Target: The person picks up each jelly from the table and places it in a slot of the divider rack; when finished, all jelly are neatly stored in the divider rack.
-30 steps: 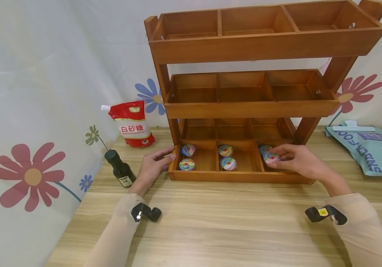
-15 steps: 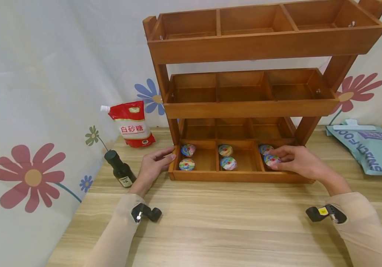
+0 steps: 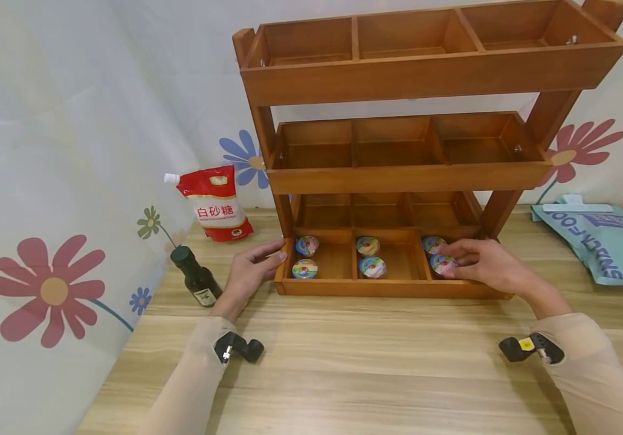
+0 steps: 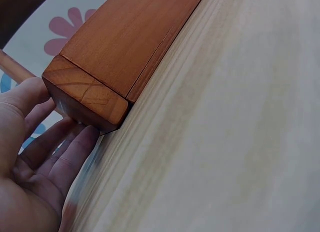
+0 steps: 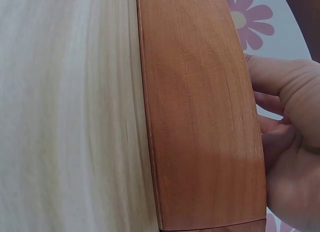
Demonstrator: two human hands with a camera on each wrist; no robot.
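In the head view, small jelly cups with printed round lids sit in pairs in the bottom tray (image 3: 393, 288) of a brown wooden rack. My right hand (image 3: 487, 263) reaches into its right compartment, thumb and fingers at the edge of a pink-and-blue jelly cup (image 3: 442, 264). Just behind that is another jelly cup (image 3: 433, 244). My left hand (image 3: 251, 272) rests against the tray's left end, its fingertips touching the wood in the left wrist view. In the right wrist view, the tray front (image 5: 205, 117) hides the right fingertips and the cup.
The middle and left compartments hold a jelly cup (image 3: 372, 266) and a jelly cup (image 3: 304, 269), each with another behind. Left of the rack stand a red sugar pouch (image 3: 216, 205) and a dark bottle (image 3: 197, 275). A teal snack bag (image 3: 605, 241) lies right. Two upper tiers (image 3: 409, 178) overhang.
The pink-and-blue jelly cup has gone down slightly into the right compartment, with my right hand still at it. My left hand has stayed against the tray end.
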